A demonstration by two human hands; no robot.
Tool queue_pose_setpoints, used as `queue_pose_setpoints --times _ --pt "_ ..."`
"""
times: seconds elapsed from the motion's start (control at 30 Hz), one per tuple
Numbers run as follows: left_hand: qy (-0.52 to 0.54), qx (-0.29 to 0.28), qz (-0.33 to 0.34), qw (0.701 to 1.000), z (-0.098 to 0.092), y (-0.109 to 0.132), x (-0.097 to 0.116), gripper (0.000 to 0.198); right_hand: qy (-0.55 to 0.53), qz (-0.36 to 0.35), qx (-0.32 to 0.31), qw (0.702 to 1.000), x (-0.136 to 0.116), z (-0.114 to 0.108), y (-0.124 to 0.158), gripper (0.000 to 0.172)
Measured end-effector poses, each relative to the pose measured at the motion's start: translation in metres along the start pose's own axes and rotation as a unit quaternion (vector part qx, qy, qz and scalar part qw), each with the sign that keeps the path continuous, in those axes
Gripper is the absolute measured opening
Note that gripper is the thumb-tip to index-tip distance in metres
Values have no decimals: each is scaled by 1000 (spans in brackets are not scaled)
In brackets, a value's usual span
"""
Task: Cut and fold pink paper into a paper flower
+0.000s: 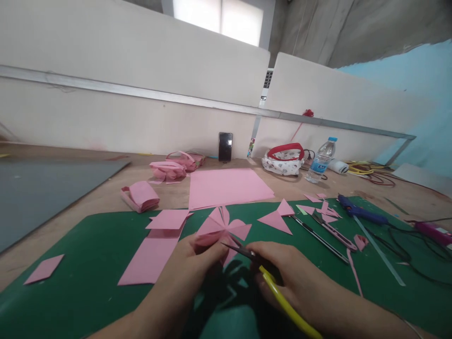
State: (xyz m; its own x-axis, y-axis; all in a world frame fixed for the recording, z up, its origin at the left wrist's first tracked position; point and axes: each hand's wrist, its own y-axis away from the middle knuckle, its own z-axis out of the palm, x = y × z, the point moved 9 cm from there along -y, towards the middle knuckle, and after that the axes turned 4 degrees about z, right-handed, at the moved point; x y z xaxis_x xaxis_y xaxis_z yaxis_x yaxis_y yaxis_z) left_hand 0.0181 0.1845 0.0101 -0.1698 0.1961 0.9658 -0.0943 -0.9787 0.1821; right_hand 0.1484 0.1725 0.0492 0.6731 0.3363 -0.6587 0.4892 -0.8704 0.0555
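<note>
My left hand (203, 254) is closed on a pink paper flower (221, 221), thumb on top, with its petals fanning out beyond my fingers. In my right hand (278, 263) is a pair of scissors (282, 299) with yellow handles. Their dark blades point left and reach the flower's paper near my left thumb. Whether the blades are parted I cannot tell. Folded pink paper (155, 254) lies to the left of my left hand, and a cut pink piece (277, 219) sits beyond my right hand.
A green cutting mat (95, 249) covers the near table. On the right lie a pen (319, 238), a utility knife (334, 230), a blue glue gun (362, 210) and cables. Farther back are pink sheets (229, 186), a phone (225, 147), a pouch (282, 162) and a water bottle (320, 161).
</note>
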Motion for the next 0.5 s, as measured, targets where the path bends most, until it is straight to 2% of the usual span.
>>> queue_pose_setpoints --times 0.17,0.27,0.33,0.43,0.5 --pt "9 31 14 999 -9 -2 3 24 -7 9 -106 994 2 -18 3 16" --pt "29 37 12 999 -10 -3 4 24 -93 35 -178 979 10 -21 3 21" --pt "37 24 0 999 -8 -3 1 24 -182 69 -153 969 18 -24 -2 23" --pt "33 -23 -33 999 3 -2 -6 23 -282 104 -28 953 28 -27 -12 27" --pt "7 -49 -56 997 9 0 -12 26 -320 106 19 941 28 -21 -14 31"
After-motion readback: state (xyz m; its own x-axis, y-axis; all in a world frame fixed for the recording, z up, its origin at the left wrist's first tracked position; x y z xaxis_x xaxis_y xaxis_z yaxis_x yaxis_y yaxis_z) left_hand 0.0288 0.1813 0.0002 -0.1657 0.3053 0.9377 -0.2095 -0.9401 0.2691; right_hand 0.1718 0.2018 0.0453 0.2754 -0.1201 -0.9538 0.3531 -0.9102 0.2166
